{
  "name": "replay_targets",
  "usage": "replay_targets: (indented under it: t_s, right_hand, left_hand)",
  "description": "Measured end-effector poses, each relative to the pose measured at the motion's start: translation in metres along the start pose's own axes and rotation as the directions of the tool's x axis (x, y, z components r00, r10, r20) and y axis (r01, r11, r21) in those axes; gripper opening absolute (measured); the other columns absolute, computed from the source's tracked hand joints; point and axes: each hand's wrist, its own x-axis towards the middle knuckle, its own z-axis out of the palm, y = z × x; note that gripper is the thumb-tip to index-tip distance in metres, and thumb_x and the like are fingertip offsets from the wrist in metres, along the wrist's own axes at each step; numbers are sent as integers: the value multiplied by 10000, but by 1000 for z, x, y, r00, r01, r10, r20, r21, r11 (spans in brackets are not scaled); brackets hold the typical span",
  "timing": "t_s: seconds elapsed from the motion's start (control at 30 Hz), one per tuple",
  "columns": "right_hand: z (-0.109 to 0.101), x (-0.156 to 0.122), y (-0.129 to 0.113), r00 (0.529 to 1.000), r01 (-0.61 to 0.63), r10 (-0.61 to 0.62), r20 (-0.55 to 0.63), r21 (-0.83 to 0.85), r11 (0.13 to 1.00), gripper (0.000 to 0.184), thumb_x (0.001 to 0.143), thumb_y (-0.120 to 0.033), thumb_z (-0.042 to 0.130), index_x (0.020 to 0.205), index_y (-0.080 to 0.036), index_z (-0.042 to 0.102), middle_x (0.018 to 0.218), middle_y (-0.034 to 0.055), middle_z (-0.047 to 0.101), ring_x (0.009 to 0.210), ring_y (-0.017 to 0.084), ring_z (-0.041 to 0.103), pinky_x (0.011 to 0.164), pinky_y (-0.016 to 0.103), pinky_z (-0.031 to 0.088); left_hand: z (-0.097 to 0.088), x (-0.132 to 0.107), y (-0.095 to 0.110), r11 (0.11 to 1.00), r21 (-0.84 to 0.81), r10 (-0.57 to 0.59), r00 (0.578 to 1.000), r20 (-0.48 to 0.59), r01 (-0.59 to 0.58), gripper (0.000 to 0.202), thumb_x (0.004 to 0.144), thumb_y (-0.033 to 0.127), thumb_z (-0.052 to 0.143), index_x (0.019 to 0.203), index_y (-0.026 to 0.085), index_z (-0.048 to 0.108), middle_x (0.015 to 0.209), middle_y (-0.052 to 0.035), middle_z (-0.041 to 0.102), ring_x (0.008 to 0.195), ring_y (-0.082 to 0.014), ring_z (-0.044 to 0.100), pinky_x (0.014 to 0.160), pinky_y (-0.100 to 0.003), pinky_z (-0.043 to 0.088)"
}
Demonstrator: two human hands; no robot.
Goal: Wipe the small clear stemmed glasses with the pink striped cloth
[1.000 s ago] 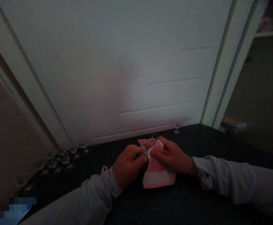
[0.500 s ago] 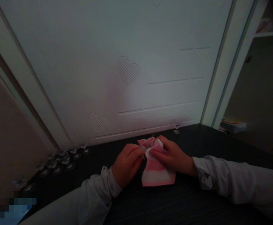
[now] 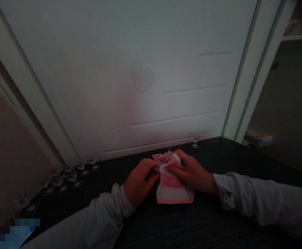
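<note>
A pink-and-white striped cloth is bunched over the dark table, its lower edge hanging toward me. My right hand is closed round the cloth's upper right part, thumb in front. At the cloth's left side, my left hand pinches a small clear glass. Most of that glass is hidden by the fingers and the folds; a thin curved rim shows inside the cloth. Beyond my right hand a small stemmed glass stands near the white panel.
Several small stemmed glasses stand grouped at the left, along the wall. A white panel with carved hearts rises behind the black table. To the right are an open cabinet and a stack of papers. Something blue lies lower left.
My left fingers have shifted slightly on the glass, with a wider gap between thumb and forefinger. A curved rim now shows in the cloth. My right hand has barely moved.
</note>
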Motion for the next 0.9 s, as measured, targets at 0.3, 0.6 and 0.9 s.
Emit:
replay_targets:
  t_s: [0.3, 0.6, 0.9]
  right_hand:
    - [0, 0, 1, 1000, -16, 16, 10, -33, 999, 91, 755, -237, 526, 821, -182, 495, 750, 8, 536, 658, 130, 505, 588, 250, 413]
    - [0, -1, 0, 1000, 11, -11, 11, -18, 1000, 72, 748, -184, 518, 819, -186, 515, 771, 14, 556, 684, 138, 516, 613, 254, 410]
    - [-1, 0, -1, 1000, 19, -18, 20, -21, 1000, 106, 752, -191, 519, 857, -177, 522, 787, 23, 571, 679, 136, 519, 609, 256, 413]
  left_hand:
    - [-3, -1, 2, 993, -12, -120, 992, 39, 121, 222, 806, 265, 471, 1011, 181, 470, 845, -19, 562, 711, -131, 522, 651, -255, 429]
    - [-3, 1, 2, 954, -149, -242, 963, 118, 259, 201, 844, 328, 365, 938, 180, 463, 754, 0, 569, 637, -125, 520, 594, -241, 402]
    - [2, 3, 7, 813, -408, -358, 909, 213, 416, 258, 853, 393, 308, 793, 179, 439, 618, 33, 477, 561, -109, 469, 544, -233, 390]
